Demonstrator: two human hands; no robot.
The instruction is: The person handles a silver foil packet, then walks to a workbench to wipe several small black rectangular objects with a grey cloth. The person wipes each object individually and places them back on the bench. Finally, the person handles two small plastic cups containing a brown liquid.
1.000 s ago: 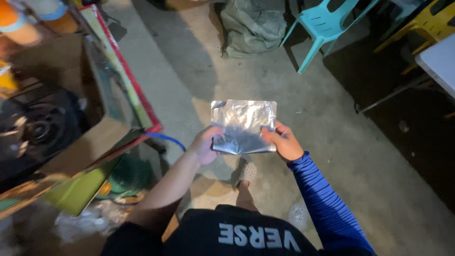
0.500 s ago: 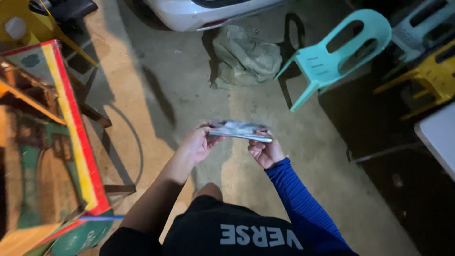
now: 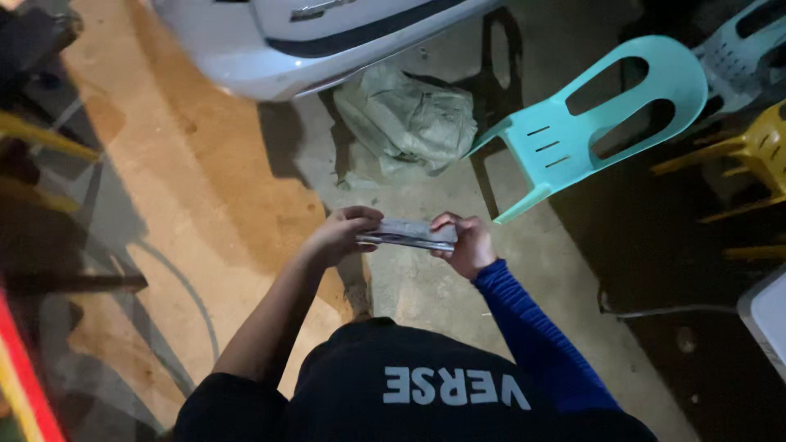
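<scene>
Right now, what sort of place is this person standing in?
Probably an outdoor yard or driveway at night: bare concrete floor, the bumper of a white car, a teal plastic chair. Both hands hold folded foil.

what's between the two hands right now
In the head view, a flat silvery foil sheet spans the gap, its ends gripped by the left hand and right hand.

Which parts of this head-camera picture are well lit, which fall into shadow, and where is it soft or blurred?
Head view: warm light on the concrete floor; right side behind the teal chair nearly black; left hand, right hand and foil sheet dim and slightly soft; left edge blurred.
</scene>
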